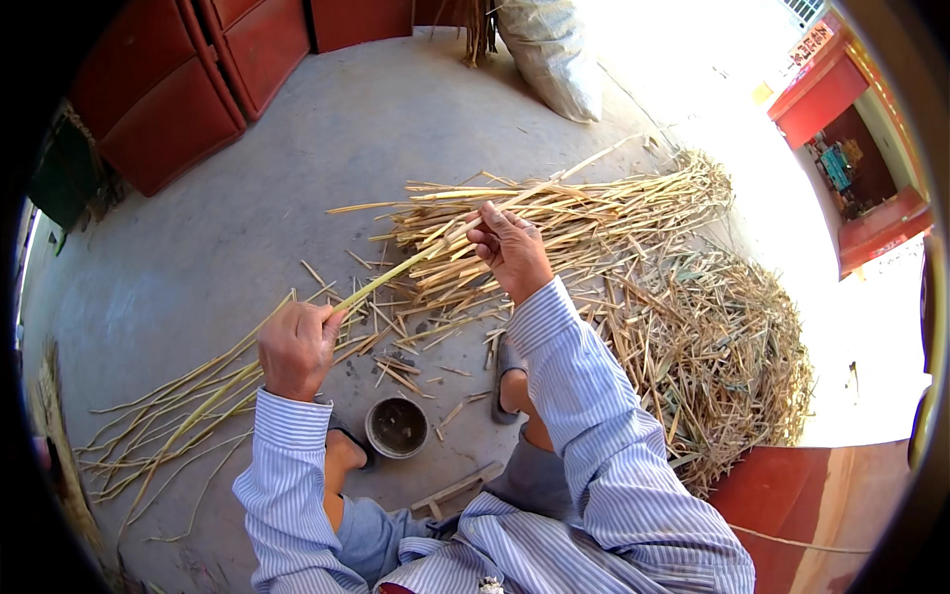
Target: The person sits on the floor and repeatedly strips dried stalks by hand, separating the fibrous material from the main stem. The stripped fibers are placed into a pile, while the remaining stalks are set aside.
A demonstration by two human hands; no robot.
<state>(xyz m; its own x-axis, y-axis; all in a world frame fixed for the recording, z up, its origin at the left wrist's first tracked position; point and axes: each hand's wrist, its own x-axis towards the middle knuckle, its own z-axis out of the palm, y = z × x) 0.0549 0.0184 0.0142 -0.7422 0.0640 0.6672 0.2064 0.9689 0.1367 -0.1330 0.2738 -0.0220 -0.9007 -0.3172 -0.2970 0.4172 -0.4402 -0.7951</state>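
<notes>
A long pale yellow stalk (396,270) stretches between my two hands, slanting from lower left to upper right. My left hand (297,348) is closed in a fist around its lower part. Farther up, my right hand (510,250) pinches it between thumb and fingers, the other fingers curled. The stalk's far end passes over a bundle of cut dry stalks (594,213) lying on the floor. Several thin stalks (188,436) fan out on the floor to the left of my left hand; whether any of them are also in that fist I cannot tell.
Between my feet stands a round bowl of dark liquid (397,432). A heap of husks and stalk scraps (732,346) lies at right, short scraps around it. Red padded seats (163,109) stand far left, a white sack (554,59) at the back, a red panel (782,495) near right.
</notes>
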